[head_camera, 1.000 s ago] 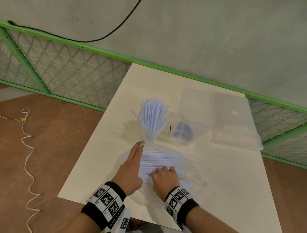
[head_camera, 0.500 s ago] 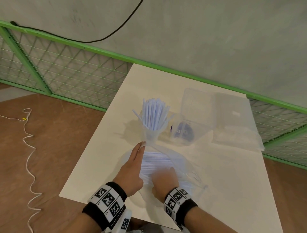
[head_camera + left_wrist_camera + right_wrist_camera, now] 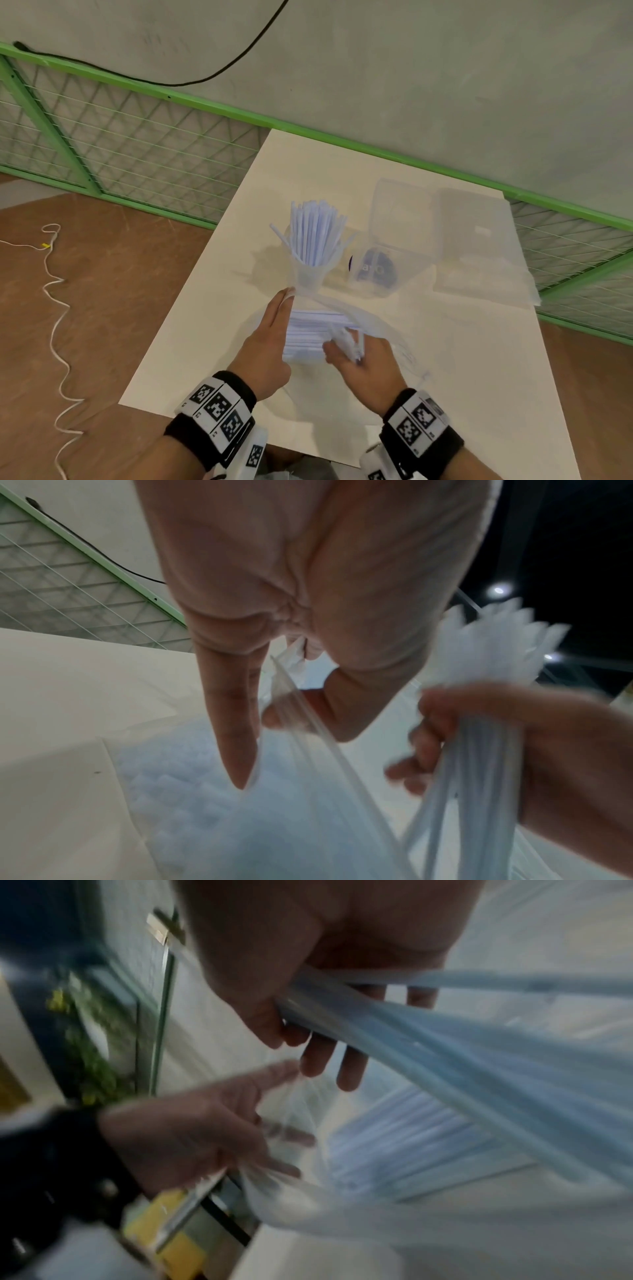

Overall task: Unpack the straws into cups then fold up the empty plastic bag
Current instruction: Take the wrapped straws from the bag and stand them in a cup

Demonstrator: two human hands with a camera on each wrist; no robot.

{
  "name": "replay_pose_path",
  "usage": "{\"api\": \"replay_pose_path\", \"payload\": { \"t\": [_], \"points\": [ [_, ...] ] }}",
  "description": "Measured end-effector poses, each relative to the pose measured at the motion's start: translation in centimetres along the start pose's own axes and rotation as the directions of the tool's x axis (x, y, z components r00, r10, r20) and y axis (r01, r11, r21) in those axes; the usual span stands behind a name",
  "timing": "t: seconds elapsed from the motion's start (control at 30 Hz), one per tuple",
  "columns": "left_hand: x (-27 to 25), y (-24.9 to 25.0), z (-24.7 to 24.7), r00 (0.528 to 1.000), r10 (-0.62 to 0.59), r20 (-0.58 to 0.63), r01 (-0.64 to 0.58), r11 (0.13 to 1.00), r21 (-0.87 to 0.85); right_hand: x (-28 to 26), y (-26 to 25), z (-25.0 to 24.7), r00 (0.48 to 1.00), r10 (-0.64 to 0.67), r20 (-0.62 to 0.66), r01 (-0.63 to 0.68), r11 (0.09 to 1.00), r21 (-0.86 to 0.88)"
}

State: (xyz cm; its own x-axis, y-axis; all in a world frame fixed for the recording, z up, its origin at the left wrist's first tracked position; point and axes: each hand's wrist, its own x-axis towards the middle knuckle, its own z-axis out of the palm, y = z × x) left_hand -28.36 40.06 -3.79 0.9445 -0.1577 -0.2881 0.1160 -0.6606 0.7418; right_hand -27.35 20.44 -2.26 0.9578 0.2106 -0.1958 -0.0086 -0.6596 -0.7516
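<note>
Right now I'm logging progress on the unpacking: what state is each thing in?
cup: upright, full of straws.
plastic bag: open, straws left inside.
left hand: pinches the bag's edge.
right hand: grips a bunch of straws.
clear box: open, lid beside it.

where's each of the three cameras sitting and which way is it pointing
Head: worn on the head, looking forward and down at the cream table, the clear cup of white straws; both hands and marker wristbands show.
Left wrist: looks along the left hand, which pinches the clear plastic bag.
Right wrist: looks along the right hand, its grip round a bunch of white straws.
Both wrist views show the other hand and the bag.
</note>
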Motion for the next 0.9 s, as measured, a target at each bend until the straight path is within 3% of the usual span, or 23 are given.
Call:
{"api": "replay_pose_path", "payload": {
  "t": [0.07, 0.17, 0.23, 0.4, 0.53, 0.67, 0.73, 0.9],
  "points": [
    [0.0, -0.1, 0.0, 1.0, 0.008, -0.002, -0.008, 1.0, 0.0, -0.5, -0.8, -0.5, 0.998, 0.046, -0.039, -0.034, 0.966, 0.258],
    [0.0, 0.0, 0.1, 1.0, 0.001, -0.001, -0.001, 1.0, 0.008, -0.9, -0.7, -0.3, 0.994, 0.099, -0.04, -0.078, 0.929, 0.362],
    [0.0, 0.1, 0.2, 1.0, -0.008, 0.002, 0.008, 1.0, 0.012, -0.7, 0.0, 0.0, 0.988, 0.127, -0.083, -0.092, 0.937, 0.336],
    [-0.1, 0.2, 0.1, 1.0, -0.007, -0.008, 0.007, 1.0, 0.009, -0.3, -0.2, -0.9, 0.996, -0.029, -0.088, 0.039, 0.993, 0.108],
    [-0.1, 0.4, 0.0, 1.0, -0.017, -0.015, 0.017, 1.0, 0.007, -0.6, -0.6, -1.5, 0.985, -0.058, -0.164, 0.08, 0.988, 0.135],
    [-0.2, 0.4, 0.1, 1.0, -0.012, -0.002, 0.012, 1.0, 0.009, -0.4, 0.0, -0.7, 0.999, -0.006, -0.042, 0.011, 0.992, 0.124],
    [-0.2, 0.4, 0.1, 1.0, -0.011, -0.001, 0.011, 1.0, 0.003, 0.3, -0.7, -1.4, 0.999, -0.029, -0.04, 0.032, 0.996, 0.082],
    [-0.3, 0.3, -0.1, 1.0, -0.003, -0.002, 0.003, 1.0, -0.003, 3.8, -8.1, -8.1, 0.946, -0.166, -0.279, 0.205, 0.972, 0.118]
  ]
}}
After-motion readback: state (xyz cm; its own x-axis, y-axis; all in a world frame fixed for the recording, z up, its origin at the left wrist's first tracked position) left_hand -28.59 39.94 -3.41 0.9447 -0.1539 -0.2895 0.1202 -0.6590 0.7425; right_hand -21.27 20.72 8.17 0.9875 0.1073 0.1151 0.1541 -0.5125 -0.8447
